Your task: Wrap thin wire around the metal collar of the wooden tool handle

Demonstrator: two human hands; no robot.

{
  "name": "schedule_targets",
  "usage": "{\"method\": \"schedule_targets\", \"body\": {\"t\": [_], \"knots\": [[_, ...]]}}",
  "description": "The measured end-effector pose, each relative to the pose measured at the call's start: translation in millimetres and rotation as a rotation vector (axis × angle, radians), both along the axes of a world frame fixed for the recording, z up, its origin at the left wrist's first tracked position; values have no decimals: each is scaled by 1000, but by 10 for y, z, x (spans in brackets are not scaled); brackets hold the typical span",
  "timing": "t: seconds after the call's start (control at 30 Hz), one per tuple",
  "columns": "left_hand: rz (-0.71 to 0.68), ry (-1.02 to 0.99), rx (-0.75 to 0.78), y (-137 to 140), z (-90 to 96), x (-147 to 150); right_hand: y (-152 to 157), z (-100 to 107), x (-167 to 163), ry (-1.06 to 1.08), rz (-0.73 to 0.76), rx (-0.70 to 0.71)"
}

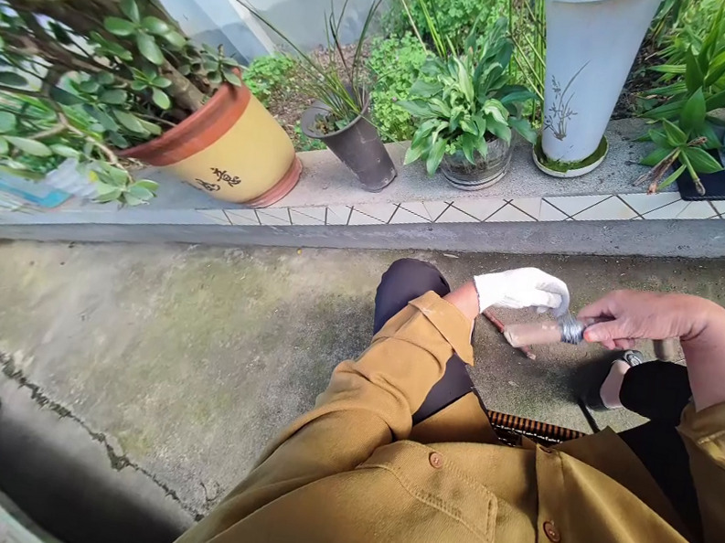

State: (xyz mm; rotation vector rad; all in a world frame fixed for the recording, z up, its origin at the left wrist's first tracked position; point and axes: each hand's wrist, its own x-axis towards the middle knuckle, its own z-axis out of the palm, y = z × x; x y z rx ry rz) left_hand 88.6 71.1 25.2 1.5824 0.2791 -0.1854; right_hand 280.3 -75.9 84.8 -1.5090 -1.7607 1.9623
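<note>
**Wooden stick (533,333) held nearly level across, one end toward nine o'clock**

The stick lies at three o'clock from the middle of the view, above the floor. Its long axis runs close to a nine-to-three line, the visible blunt end pointing to nine and slightly down; what looks like its other end shows past the right wrist. A silvery wrapping (572,329) rings it between the hands. The bare right hand (639,320) is closed around the stick, just beside the wrapping. The left hand (520,291), in a white glove, has curled fingers at the wrapping; whether they pinch it, I cannot tell. A thin reddish rod (497,323) slants behind the blunt end.

The concrete floor (182,353) is stained greenish, with a crack (115,457) at eight o'clock. A tile-edged ledge (411,189) crosses the upper part, from nine to two o'clock, before a planted bed and a pale wall.

On the ledge, a yellow pot (250,151) at ten o'clock holds a thick-leaved shrub; a dark pot (368,152) at twelve holds narrow blades; a glass bowl (481,169) at one holds a broad-leaved plant. Next, a tall white pot (581,67) stands in a mossy saucer (571,166).
</note>
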Motion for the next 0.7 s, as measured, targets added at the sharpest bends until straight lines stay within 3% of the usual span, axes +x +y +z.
{"method": "schedule_targets", "body": {"t": [0.13,0.2,0.27,0.33,0.4,0.47,0.57,0.7], "knots": [[37,-67,-5,-11,-27,7,-4,107,53,71,-588,269],[-5,-24,6,-38,3,-1,34,71,94,15,-876,332],[-52,17,7,-65,58,-13,84,-2,129,-178,-981,322],[-67,34,-1,-78,116,-25,132,-88,154,-524,-859,305],[-64,39,-12,-70,155,-32,166,-175,167,-834,-605,291],[-84,39,-43,-48,161,-33,177,-251,161,-955,-369,248],[-115,20,-86,-4,121,-34,145,-303,104,-747,-119,84],[-80,-52,-86,41,64,-34,50,-179,-5,-218,69,-124]]}}
